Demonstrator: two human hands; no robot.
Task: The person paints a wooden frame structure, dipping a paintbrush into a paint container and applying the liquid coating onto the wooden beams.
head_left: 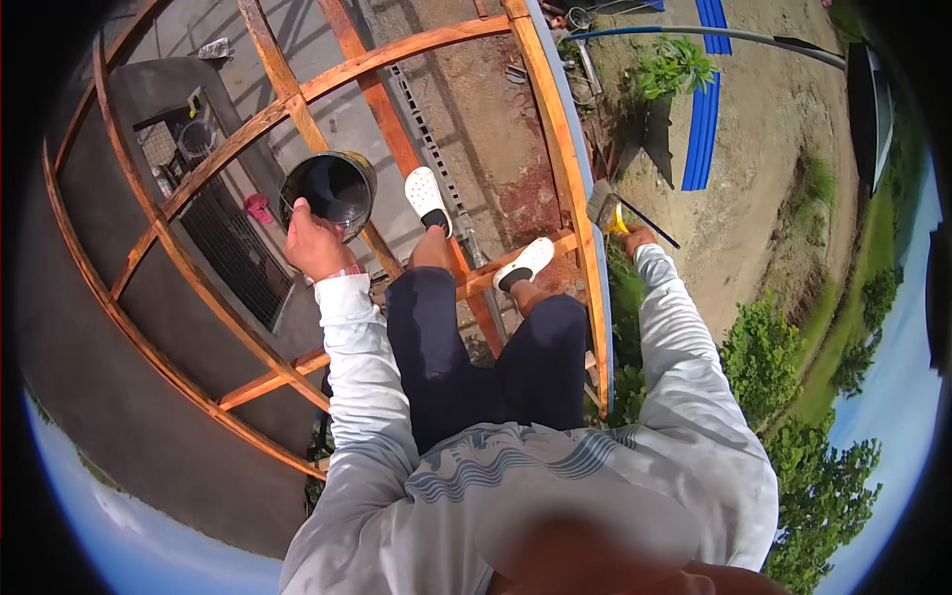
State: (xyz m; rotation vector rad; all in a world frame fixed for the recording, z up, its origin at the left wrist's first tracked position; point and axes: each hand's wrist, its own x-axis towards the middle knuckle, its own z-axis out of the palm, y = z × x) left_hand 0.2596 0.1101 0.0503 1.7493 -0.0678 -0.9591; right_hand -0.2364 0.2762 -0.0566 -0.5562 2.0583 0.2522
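Observation:
My left hand is closed on the rim of a dark round bucket, which is tilted toward me and has a dark, shiny inside. How much liquid it holds I cannot make out. Out to the right, my right hand grips a paintbrush by its yellow handle. Its greyish bristles are at the outer face of the edge board, apparently touching it. A thin dark strip runs slantwise beside that hand. Reddish-brown wooden beams form an open frame under me.
My feet, in white clogs, rest on beams high above the ground. Through the gaps show a concrete floor and a grey wall. Outside lie blue roofing sheets on dirt, a leafy plant and trees.

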